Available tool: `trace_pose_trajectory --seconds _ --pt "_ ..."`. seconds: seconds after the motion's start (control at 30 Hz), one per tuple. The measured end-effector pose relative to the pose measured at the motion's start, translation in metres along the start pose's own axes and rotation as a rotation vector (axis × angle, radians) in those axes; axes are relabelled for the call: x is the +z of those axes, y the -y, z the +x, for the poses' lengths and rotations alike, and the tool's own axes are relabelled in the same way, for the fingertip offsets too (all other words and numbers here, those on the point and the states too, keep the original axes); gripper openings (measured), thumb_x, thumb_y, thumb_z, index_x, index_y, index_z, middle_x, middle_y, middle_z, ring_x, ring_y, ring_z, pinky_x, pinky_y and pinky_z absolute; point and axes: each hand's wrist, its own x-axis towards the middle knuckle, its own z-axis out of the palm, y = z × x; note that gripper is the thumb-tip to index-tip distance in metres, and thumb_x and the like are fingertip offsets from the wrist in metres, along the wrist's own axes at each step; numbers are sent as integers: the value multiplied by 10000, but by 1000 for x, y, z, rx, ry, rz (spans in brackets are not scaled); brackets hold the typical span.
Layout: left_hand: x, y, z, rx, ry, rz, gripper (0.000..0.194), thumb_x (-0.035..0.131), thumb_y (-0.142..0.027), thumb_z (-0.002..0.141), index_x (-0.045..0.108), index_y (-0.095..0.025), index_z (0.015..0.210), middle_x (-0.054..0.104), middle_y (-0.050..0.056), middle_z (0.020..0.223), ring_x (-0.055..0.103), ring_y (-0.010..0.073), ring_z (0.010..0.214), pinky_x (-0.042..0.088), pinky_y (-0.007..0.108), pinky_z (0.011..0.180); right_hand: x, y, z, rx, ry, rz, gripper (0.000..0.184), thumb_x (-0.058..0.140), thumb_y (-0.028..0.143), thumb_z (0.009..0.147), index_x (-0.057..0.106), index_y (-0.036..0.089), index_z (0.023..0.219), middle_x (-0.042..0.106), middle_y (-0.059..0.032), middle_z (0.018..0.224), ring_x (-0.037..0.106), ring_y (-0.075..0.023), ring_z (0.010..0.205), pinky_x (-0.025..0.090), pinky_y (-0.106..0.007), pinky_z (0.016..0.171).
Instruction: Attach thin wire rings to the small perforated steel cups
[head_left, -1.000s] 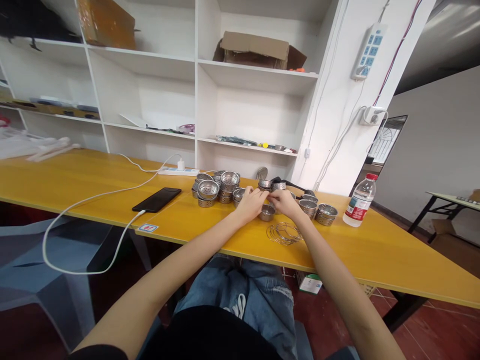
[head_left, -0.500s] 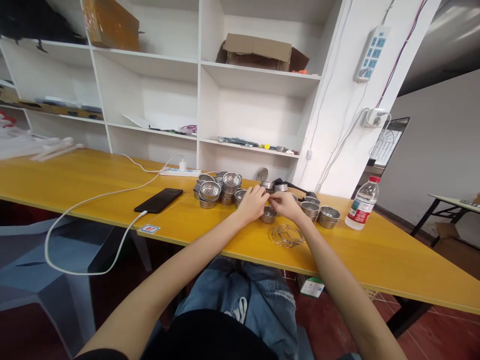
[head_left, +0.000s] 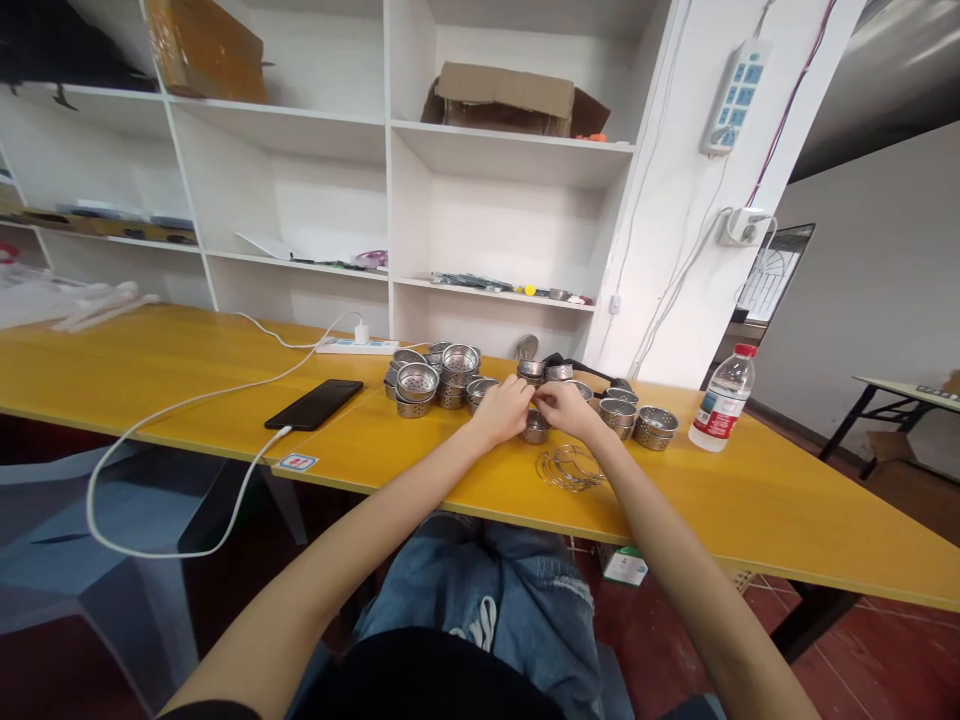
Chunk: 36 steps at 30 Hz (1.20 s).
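Observation:
My left hand (head_left: 507, 408) and my right hand (head_left: 564, 405) meet at the fingertips above a small perforated metal cup (head_left: 535, 428). Fingers of both hands are pinched together; whatever is between them is too small or hidden to name. Left of my hands stand several stacked perforated metal cups (head_left: 418, 382). More such cups (head_left: 655, 428) stand to the right, and others are behind my hands, partly covered. Just in front of my right wrist lies a loose pile of thin wire rings (head_left: 568, 468) on the yellow table (head_left: 465, 478).
A black phone (head_left: 315, 404) on a white cable lies to the left. A water bottle (head_left: 723, 398) with a red cap stands at the right. Behind the table are a power strip (head_left: 357, 346) and white shelves (head_left: 300, 262) holding a cardboard box (head_left: 507, 98).
The view has shifted slightly. My hands stay together over the cup, with only small finger movement; the cups and wire rings have not moved.

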Motion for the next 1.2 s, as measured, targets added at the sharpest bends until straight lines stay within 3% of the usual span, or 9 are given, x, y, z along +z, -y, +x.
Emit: trace_pose_trajectory --seconds 0.27,0.5,0.63,0.8,0.97,1.1,1.2 --pt "-6 5 -2 -24 -35 -71 213 472 -193 1108 666 -193 1197 752 135 1231 673 287 1212 599 399 886 -6 -4 2 78 -29 131 230 668 305 947 706 178 760 709 -40 701 582 -166 636 430 -278 637" --pt "-9 9 -6 -40 25 -179 299 444 -180 1108 628 -177 1343 744 135 1361 716 283 1281 606 402 992 -7 -3 5 142 -41 177 346 699 471 919 640 200 712 644 -23 652 529 -168 647 406 -298 653" --pt "-10 6 -6 -85 3 -285 367 468 -309 1138 536 -182 1475 752 144 1368 752 286 1231 607 408 993 -19 -4 5 237 -76 320 468 711 599 883 650 197 652 566 -4 611 475 -154 633 364 -303 625" --pt "-8 5 -7 -93 22 -327 675 596 -539 1097 372 -200 1636 740 174 1389 752 342 1261 608 441 1001 -29 1 1 396 -90 582 471 807 631 817 749 173 723 480 24 549 405 -130 563 332 -296 560" --pt "-4 5 -10 -85 43 -472 948 728 -614 1001 250 -207 1711 680 214 1482 694 396 1385 574 512 1126 -29 2 3 468 -111 739 477 902 610 748 715 174 696 481 25 588 386 -105 552 295 -272 517" --pt "-1 4 -10 -108 80 -565 1100 784 -656 936 178 -225 1748 643 222 1547 661 429 1437 559 555 1163 -26 -3 4 491 -112 697 485 856 629 786 696 182 688 470 24 563 399 -119 543 299 -285 524" --pt "-1 4 -10 -110 109 -563 1176 806 -670 911 140 -219 1768 628 243 1574 652 442 1453 538 567 1190 -18 -6 3 440 -185 490 502 757 642 877 652 200 662 480 15 552 422 -145 568 320 -305 572"
